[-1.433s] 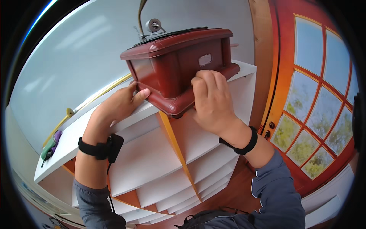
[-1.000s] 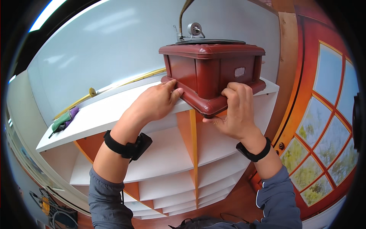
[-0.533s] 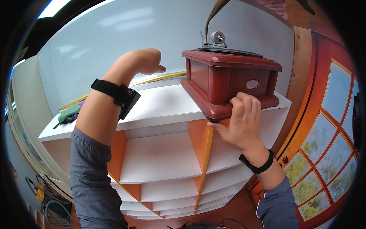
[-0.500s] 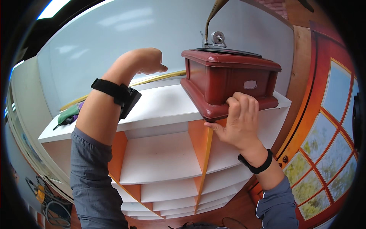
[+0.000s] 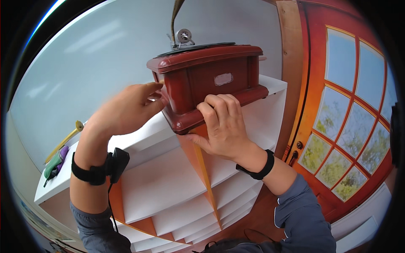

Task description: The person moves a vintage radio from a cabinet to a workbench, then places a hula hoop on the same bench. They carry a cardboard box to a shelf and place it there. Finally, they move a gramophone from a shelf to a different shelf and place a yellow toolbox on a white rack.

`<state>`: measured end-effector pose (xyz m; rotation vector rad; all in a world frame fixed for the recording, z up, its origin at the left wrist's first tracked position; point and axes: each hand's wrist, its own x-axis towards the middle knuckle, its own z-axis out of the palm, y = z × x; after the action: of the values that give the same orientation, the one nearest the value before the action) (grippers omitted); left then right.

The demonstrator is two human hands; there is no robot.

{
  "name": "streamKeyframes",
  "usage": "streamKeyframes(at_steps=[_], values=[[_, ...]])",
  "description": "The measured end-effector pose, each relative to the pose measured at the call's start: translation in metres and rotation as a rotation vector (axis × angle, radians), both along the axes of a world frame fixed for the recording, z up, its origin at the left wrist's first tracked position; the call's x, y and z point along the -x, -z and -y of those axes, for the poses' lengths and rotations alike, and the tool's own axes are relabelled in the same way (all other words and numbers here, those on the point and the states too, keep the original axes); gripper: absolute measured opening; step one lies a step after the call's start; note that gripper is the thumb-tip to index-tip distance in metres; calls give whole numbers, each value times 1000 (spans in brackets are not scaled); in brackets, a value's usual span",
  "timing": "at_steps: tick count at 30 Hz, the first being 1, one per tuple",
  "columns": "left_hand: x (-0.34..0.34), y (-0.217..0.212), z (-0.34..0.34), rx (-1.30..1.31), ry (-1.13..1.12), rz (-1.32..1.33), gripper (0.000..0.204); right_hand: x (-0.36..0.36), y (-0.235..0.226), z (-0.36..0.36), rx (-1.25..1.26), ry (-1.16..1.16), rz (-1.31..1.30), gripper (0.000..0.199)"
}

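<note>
A dark red, box-shaped gramophone (image 5: 190, 90) with a black turntable (image 5: 198, 49) on top rests on the white shelf unit (image 5: 139, 137), its front edge reaching the shelf's edge. My right hand (image 5: 223, 126) grips the moulded front edge of its base, fingers over the top and thumb beneath. At the box's left side is my left hand (image 5: 135, 105), slightly blurred, with thumb and fingers apart. Its fingertips reach the side of the box; whether they press on it I cannot tell.
A brass-coloured horn neck (image 5: 177, 17) rises from the turntable. A green and purple cloth item (image 5: 56, 164) and a golden rod (image 5: 63, 143) lie at the shelf's left end. Behind stands a pale board (image 5: 109, 50); at right, an orange-red door (image 5: 310, 126) with panes.
My left hand has come down from above the shelf to the gramophone's left side. My right hand keeps its grip on the base. The view has swung right, so the gramophone appears further left.
</note>
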<state>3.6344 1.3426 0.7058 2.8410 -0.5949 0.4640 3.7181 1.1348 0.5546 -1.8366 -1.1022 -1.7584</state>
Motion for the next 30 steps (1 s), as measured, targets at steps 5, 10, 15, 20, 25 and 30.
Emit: streamKeyframes(at_steps=[5, 10, 15, 20, 25, 30], values=[[18, 33, 23, 38, 27, 79, 59, 10, 9, 16, 49, -65, -100, 76], [25, 62, 31, 52, -93, 261, 58, 27, 16, 25, 74, -28, -159, 77], [38, 77, 38, 45, -119, 390, 61, 42, 47, 45, -21, -60, -196, 68], [61, 108, 36, 47, 6, 718, 55, 58, 101, 81, -101, -102, -234, 50], [106, 187, 36, 248, 116, 790, 36, 69, 177, 113, -132, -107, -407, 34], [143, 361, 16, 329, -290, 435, 15, 82, 297, 154, -46, -72, -784, 24]])
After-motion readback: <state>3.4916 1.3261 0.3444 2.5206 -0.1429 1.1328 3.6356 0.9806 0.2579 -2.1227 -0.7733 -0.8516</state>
